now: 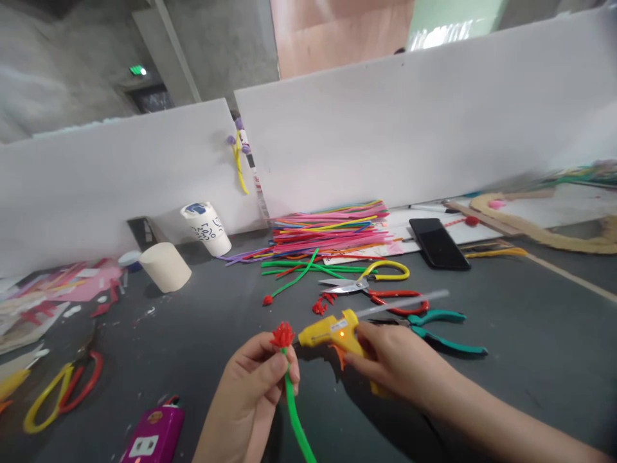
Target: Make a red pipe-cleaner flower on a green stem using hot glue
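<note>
Currently, left fingers (274, 369) snug round a green stem (295, 411), right fingers (367, 367) snug round a glue gun (328, 330).

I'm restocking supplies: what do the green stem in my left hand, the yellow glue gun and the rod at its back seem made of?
Green stem: perhaps fuzzy-covered wire; it looks matte and curves smoothly, though blur hides any fibres.
Yellow glue gun: probably hard plastic, its body smooth and evenly coloured.
Rod: likely solid glue, being pale and translucent.

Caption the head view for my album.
Left hand holds a red flower on a green stem; right hand, a yellow glue gun.
</note>
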A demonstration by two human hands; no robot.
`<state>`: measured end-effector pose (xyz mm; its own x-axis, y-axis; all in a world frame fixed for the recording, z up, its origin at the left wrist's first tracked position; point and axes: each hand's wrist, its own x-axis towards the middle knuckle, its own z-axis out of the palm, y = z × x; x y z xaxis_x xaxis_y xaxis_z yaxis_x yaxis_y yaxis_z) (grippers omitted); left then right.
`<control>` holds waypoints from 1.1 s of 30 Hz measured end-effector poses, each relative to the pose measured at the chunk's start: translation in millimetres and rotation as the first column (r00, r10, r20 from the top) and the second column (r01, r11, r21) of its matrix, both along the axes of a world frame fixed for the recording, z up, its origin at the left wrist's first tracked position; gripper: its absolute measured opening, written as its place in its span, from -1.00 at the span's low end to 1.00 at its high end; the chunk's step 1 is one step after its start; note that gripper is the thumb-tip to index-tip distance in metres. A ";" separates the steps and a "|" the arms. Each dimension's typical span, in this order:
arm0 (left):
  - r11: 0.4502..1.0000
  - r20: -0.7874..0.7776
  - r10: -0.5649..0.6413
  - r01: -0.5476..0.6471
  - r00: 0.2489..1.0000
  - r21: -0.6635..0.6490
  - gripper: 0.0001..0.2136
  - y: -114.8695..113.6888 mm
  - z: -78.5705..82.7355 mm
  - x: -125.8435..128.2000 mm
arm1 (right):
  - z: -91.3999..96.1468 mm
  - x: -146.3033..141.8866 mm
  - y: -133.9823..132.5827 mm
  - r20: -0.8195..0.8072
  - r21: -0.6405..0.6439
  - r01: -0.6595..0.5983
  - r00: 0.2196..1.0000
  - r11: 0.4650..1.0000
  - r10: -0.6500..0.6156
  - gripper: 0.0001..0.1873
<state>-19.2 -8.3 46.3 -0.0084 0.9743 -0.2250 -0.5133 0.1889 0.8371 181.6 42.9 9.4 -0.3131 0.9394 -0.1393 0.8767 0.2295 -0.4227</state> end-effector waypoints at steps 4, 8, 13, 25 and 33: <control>0.983 -0.116 0.051 -0.029 0.992 0.183 -0.84 -2.3 -0.9 -2.9 | 11.0 12.9 8.9 -0.246 -0.001 0.124 0.962 0.992 -0.121 -0.81; 0.815 -0.421 0.222 0.069 0.879 0.575 -0.94 -4.5 -8.2 -8.0 | 15.9 19.5 10.9 -0.729 -0.304 0.139 0.603 0.942 -0.324 -0.68; 0.702 -0.456 0.415 0.043 0.787 0.711 -0.77 -9.7 -10.7 -1.5 | 18.6 17.8 3.2 -0.818 -0.486 0.026 0.339 0.874 -0.465 -0.74; 0.999 0.045 0.018 -0.016 0.999 -0.035 -0.77 1.7 -2.1 10.2 | 26.5 22.0 -22.6 -0.864 -0.375 0.007 0.358 0.927 -0.353 -0.77; 0.971 0.181 0.024 0.020 0.983 -0.237 -0.74 6.8 -10.2 9.9 | 21.2 19.7 -38.1 -0.729 -0.068 -0.039 0.684 0.997 -0.023 -0.82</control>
<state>-9.4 -1.5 36.0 0.0517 0.8930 -0.4471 -0.6531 0.3689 0.6614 201.3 4.7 30.6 -0.3525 0.9332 0.0690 0.2833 0.1767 -0.9426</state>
